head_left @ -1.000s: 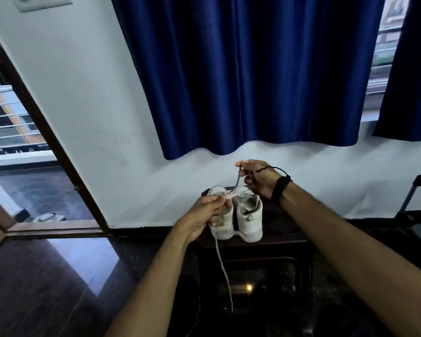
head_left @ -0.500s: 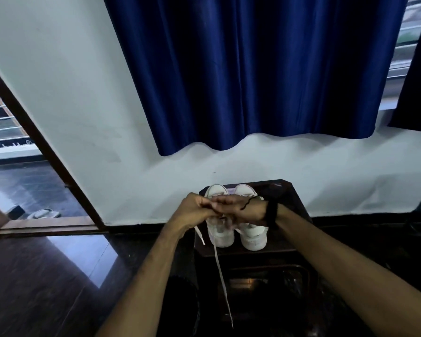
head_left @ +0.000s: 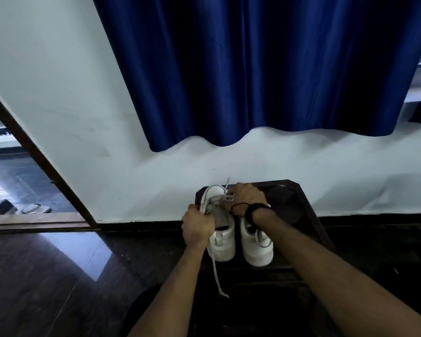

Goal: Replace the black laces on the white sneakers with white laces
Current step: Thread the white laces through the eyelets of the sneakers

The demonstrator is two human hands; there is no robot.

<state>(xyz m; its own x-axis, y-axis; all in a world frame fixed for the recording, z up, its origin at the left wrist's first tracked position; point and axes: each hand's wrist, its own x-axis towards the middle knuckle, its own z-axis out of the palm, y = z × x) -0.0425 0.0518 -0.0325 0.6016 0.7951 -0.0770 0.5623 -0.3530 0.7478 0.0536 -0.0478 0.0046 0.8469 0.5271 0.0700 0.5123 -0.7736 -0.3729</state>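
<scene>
Two white sneakers stand side by side on a small dark table [head_left: 301, 205], toes toward me. My left hand [head_left: 197, 226] is closed around the white lace [head_left: 216, 276] at the left sneaker's [head_left: 223, 242] side; the lace's loose end hangs down over the table's front edge. My right hand [head_left: 246, 197], with a black band on its wrist, pinches the lace's other end above the left sneaker's tongue. A lace loop arcs over the shoe's opening. My right forearm crosses the right sneaker [head_left: 257, 249]. No black lace is visible.
A white wall with a dark skirting board rises just behind the table. A blue curtain [head_left: 265, 69] hangs above. To the left, an open doorway with a brown frame [head_left: 41, 166] leads outside, where a sandal [head_left: 34, 208] lies. The floor is dark and glossy.
Both hands dropped from in front of the shoes onto the left sneaker. The right hand, raised with the lace a second ago, now sits low at the tongue. The camera tilted down.
</scene>
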